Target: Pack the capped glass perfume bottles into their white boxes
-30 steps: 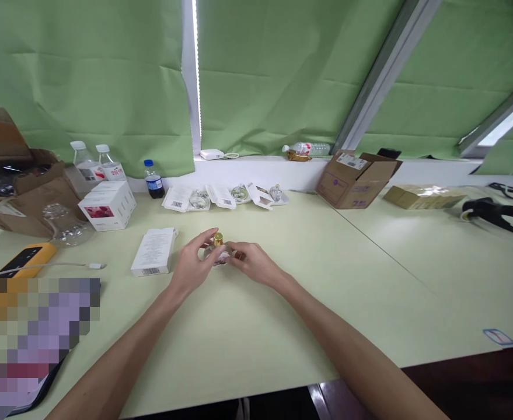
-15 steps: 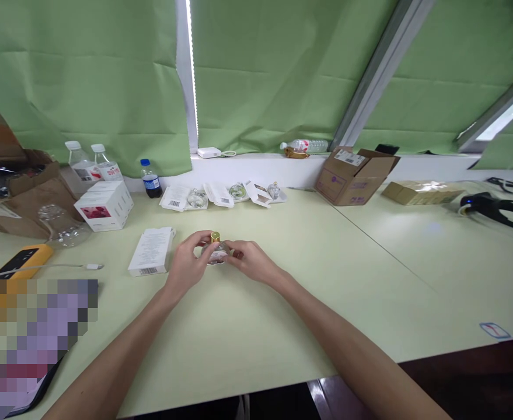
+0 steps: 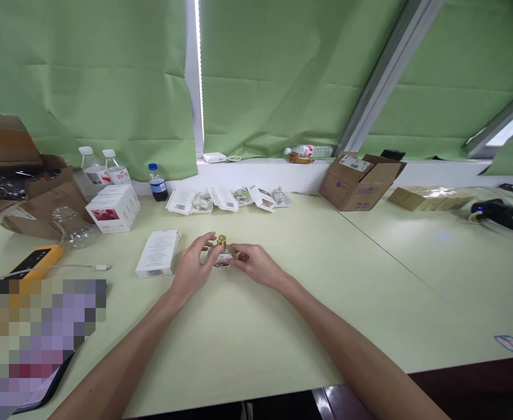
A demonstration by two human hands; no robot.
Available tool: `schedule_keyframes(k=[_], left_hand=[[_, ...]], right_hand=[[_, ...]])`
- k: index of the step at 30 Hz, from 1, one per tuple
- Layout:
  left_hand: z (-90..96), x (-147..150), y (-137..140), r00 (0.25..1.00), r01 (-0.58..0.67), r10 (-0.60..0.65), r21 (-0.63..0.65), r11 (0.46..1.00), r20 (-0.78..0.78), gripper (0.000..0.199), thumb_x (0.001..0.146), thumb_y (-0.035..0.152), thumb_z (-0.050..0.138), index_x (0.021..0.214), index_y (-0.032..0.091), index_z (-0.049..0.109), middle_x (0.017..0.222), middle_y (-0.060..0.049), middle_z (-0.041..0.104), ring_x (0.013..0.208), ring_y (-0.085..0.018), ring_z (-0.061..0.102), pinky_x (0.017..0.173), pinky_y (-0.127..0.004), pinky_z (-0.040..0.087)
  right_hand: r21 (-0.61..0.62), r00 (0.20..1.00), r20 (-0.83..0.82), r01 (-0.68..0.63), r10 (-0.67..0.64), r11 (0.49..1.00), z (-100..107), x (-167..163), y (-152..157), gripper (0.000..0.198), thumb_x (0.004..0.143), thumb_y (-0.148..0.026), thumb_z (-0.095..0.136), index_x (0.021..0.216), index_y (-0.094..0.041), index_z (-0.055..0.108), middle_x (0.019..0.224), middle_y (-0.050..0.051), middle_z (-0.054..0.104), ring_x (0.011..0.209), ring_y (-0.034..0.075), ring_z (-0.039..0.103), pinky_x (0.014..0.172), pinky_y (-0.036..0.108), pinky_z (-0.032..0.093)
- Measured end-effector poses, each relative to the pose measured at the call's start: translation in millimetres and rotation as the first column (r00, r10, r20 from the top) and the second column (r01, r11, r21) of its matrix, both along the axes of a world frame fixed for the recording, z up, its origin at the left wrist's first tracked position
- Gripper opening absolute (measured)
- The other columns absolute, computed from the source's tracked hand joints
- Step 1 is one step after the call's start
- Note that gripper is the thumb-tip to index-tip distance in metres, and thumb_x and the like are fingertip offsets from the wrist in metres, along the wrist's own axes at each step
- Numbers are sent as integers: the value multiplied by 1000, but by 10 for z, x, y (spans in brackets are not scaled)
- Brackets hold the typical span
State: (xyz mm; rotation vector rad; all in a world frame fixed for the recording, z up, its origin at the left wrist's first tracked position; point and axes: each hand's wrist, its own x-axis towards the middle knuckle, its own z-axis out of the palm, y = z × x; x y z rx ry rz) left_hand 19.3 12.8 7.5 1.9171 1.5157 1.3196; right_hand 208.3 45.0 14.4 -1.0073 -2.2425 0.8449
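Note:
A small round glass perfume bottle (image 3: 223, 258) with a gold cap (image 3: 222, 241) stands upright on the table in front of me. My left hand (image 3: 194, 263) holds its left side, the thumb on the front of the glass and the fingers curved behind, near the cap. On the right side, my right hand (image 3: 258, 265) grips the glass between thumb and fingers. The fingers partly hide the bottle's sides and its pale label. Just left of my left hand lies a closed white carton (image 3: 158, 254) with printed text and a barcode.
Opened white cartons (image 3: 225, 199) with round glass bottles line the back. A cardboard box (image 3: 356, 185) and a yellowish flat package (image 3: 429, 199) are at the back right. White boxes (image 3: 115, 210), a blue-capped bottle (image 3: 157, 184) and a paper bag (image 3: 48, 201) occupy the left.
The whole view has shifted slightly, so things appear a little further right and lower. Both hands stay at the perfume bottle; the left fingers look slightly more spread near the cap.

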Motion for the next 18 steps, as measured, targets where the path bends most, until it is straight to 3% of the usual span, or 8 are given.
schedule_keyframes(k=[7, 13, 18], left_hand=[[22, -80, 19, 993, -24, 28, 39, 999, -119, 26, 89, 38, 45, 95, 21, 63, 99, -4, 66, 85, -16, 61, 76, -28, 46], [-42, -85, -7, 945, -17, -27, -130, 991, -327, 32, 90, 40, 39, 80, 21, 63, 69, 0, 63, 60, -14, 54, 55, -25, 36], [-69, -53, -27, 904, -24, -55, -179, 984, -423, 31, 90, 40, 37, 81, 24, 62, 74, 1, 65, 62, -15, 55, 53, -25, 32]], right_hand=[[53, 995, 22, 91, -93, 994, -47, 165, 153, 22, 85, -35, 51, 92, -19, 64, 74, -1, 62, 61, 12, 49, 59, 22, 36], [82, 975, 32, 215, -218, 973, -56, 378, 309, 29, 83, -42, 51, 91, -18, 64, 75, 0, 62, 59, 12, 50, 56, 22, 35], [97, 959, 44, 274, -279, 957, -91, 467, 385, 28, 83, -41, 51, 94, -20, 64, 82, 1, 65, 58, 12, 53, 54, 23, 36]])
